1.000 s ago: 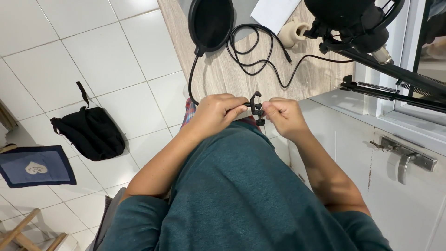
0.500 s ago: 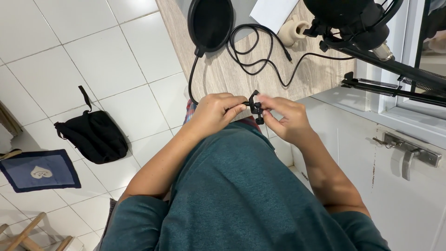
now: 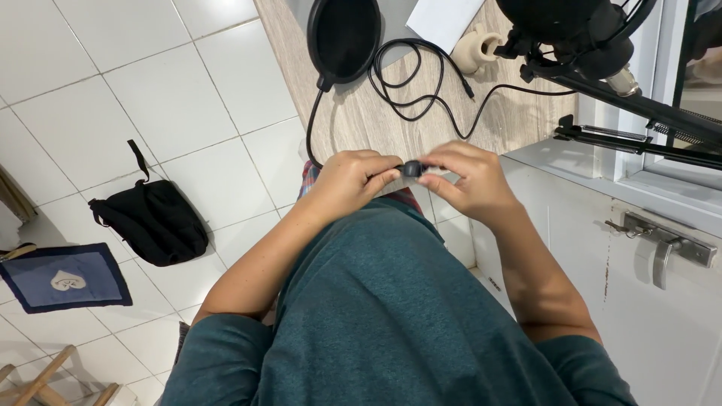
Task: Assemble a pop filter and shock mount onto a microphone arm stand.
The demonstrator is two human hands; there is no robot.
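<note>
Nearest the camera is the person's teal shirt [image 3: 391, 316], with both forearms reaching out over it. Just past the shirt, the left hand [image 3: 350, 180] and the right hand [image 3: 466, 180] meet in front of the body, each closed narrow, fingertips pinching a small black clamp [image 3: 411, 168] between them. Judging by the grip, the step in hand is working this clamp, turning or squeezing it; which one I cannot tell. The next move would call for a steady pinch from one hand while the other twists or presses. Beyond the hands lies the wooden desk [image 3: 353, 113], with a black cable [image 3: 421, 83] looped on it and a round black pop filter [image 3: 344, 34] at its far end. Far left on the tiled floor sits a black bag [image 3: 154, 222]
</note>
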